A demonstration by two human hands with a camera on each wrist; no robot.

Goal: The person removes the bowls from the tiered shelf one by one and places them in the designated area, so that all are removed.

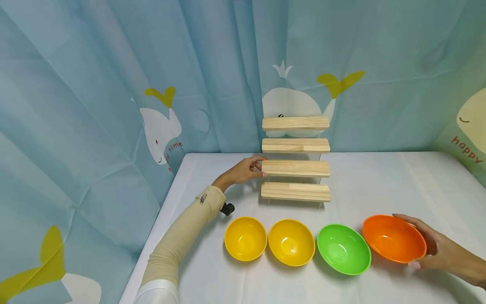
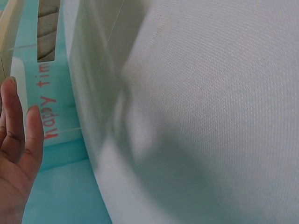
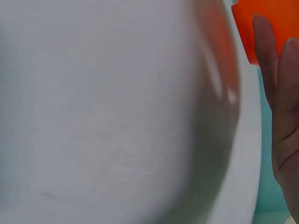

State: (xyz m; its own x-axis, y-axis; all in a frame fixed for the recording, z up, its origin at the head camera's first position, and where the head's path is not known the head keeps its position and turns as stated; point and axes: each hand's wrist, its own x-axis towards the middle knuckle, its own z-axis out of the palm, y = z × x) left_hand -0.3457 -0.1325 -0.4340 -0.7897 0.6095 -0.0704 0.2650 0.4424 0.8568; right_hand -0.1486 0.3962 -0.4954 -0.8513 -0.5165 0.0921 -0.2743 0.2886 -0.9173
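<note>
A stepped display rack with several pale wooden shelves [image 1: 295,168] stands toward the back of the table. My left hand [image 1: 244,169] holds the left end of its second shelf from the bottom, thumb at the front edge and fingers at the back. In the left wrist view, fingers [image 2: 13,123] reach up to the plank's edge. My right hand [image 1: 436,245] grips an orange bowl [image 1: 394,238] by its right side, thumb toward the front and fingers along the far rim. The right wrist view has the fingers against the bowl's outside [image 3: 275,21].
Left of the orange bowl, a green bowl [image 1: 344,249] and two yellow bowls [image 1: 291,242] stand in a row on the white tablecloth [image 1: 387,181]. A small black object [image 1: 228,208] shows by my left wrist. Blue curtains [image 1: 224,84] with whale prints hang behind the table.
</note>
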